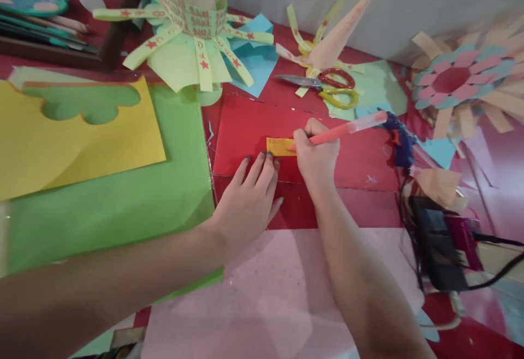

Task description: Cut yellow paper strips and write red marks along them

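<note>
My right hand [317,154] is closed around a coral pen [339,131] with a clear end. The pen's tip meets a small yellow-orange paper slip [281,146] that carries faint lines of writing. Flat on the red sheet [249,124], my left hand [251,190] has its fingers stretched out, their tips at the slip's lower edge. That red sheet lies under both the slip and my right hand.
Scissors [327,86] with red and yellow handles lie beyond the slip. Paper-strip crafts [200,21] stand at the back. Yellow paper [123,141] rests on a green sheet [180,173] at left. A blue glue gun [401,141] and black device [436,239] are right.
</note>
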`<state>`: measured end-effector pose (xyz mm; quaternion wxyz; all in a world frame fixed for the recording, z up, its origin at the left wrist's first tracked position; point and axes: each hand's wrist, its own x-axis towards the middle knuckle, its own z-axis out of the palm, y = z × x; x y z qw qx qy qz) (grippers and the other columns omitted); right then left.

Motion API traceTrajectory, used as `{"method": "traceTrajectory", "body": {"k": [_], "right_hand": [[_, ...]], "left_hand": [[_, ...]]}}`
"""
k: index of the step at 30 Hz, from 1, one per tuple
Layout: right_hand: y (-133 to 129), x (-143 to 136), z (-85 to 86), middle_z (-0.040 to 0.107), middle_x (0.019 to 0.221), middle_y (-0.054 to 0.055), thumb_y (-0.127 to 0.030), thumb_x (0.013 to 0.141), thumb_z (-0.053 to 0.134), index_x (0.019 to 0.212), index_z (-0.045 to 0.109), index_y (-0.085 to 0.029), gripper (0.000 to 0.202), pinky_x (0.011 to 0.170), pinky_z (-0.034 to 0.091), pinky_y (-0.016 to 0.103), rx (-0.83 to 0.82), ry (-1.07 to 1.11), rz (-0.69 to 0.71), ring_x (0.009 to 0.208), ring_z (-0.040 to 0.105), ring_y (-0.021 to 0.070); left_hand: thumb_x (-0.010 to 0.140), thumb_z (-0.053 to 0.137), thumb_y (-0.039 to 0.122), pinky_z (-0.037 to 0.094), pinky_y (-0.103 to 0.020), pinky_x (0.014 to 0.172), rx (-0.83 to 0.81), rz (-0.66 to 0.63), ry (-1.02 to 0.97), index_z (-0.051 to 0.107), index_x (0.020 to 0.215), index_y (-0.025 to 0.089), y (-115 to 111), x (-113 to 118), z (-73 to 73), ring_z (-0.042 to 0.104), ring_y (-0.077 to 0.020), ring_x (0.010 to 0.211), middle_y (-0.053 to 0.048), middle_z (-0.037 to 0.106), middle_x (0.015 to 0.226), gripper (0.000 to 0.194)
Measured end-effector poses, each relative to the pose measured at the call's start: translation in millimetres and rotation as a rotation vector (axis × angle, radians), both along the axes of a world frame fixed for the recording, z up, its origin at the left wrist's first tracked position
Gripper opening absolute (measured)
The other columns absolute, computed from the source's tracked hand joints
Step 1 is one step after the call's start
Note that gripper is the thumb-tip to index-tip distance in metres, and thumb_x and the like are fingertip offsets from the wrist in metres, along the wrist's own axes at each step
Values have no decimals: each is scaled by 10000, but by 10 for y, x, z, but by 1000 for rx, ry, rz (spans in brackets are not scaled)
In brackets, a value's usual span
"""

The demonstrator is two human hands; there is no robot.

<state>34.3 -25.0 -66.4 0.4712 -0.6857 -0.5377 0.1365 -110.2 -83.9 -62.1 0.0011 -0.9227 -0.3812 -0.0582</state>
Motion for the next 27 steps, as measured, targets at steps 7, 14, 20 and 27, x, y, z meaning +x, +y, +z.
{"method": "traceTrajectory", "body": {"k": [7, 14, 20, 27], "right_hand": [[55, 94, -126, 255, 490, -75, -210, 757, 451, 559, 207, -219, 314, 451, 333, 195, 54, 256, -13, 453, 369, 56], [15, 59, -95, 318, 478, -82, -254, 779, 509, 547, 250, -212, 349, 456, 340, 200, 36, 329, 49, 433, 379, 46], [-21, 18, -38, 363, 439, -95, -325, 828, 484, 570, 292, -218, 339, 394, 279, 214, 58, 329, 9, 337, 318, 36], [-32, 13, -12, 317, 475, -89, -336, 826, 507, 563, 272, -213, 373, 480, 375, 208, 225, 265, -97, 437, 404, 48]], "left_hand": [[929, 300, 344, 324, -437, 1044, -1, 18, -33, 383, 1320, -28, 16, 2, 1, 410, -311, 1252, -226, 420, 1365, 546], [945, 241, 384, 285, -435, 1076, -46, -75, -66, 373, 1341, 23, 18, 0, 12, 332, -277, 1316, -167, 357, 1432, 551], [941, 251, 413, 262, -442, 1088, -75, -85, -62, 368, 1352, 54, 29, 1, 6, 324, -272, 1322, -147, 380, 1423, 558], [940, 258, 411, 265, -441, 1084, -60, -62, -57, 372, 1347, 38, 18, -1, 8, 339, -276, 1314, -161, 391, 1412, 564]]}}
